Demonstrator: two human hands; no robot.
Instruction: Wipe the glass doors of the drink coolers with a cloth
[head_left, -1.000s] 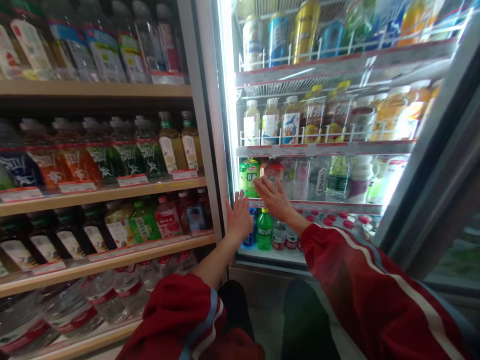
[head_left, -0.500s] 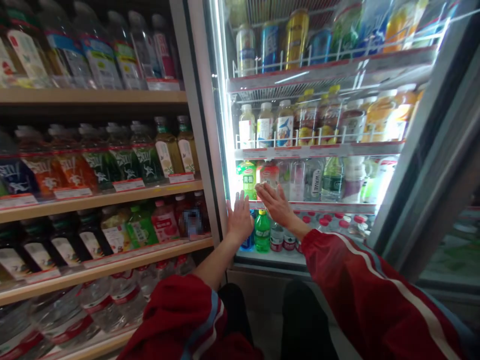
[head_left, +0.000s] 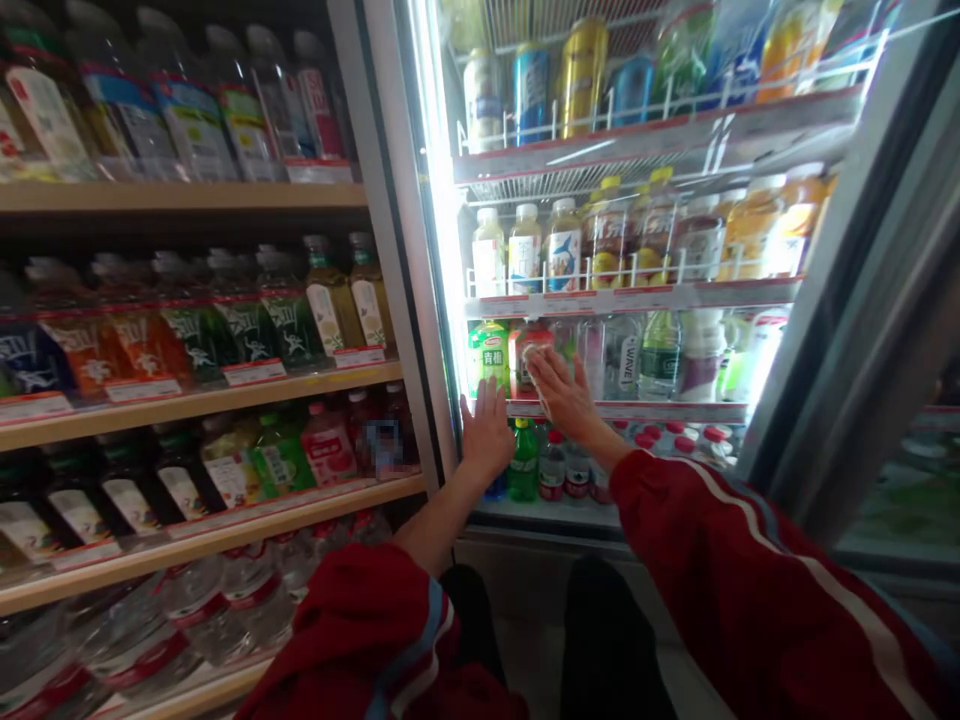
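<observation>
My left hand is raised with its fingers stretched out, palm toward the glass front of the lit drinks fridge. It is in front of the lower shelves, near a green-labelled bottle. My right hand lies nearly flat toward the glass, its fingers together over a small white cloth, mostly hidden under them. Behind that cloth stands a bottle with a red label. A green bottle shows on the bottom shelf between my hands.
On the left, an open wooden rack carries rows of drinks bottles. A metal upright separates it from the fridge. At the right runs the fridge's thick dark frame. Cans and bottles fill the upper fridge shelves. My knees are below.
My right hand has moved slightly right and up across the glass with the white cloth. My left hand has shifted only a little, staying open.
</observation>
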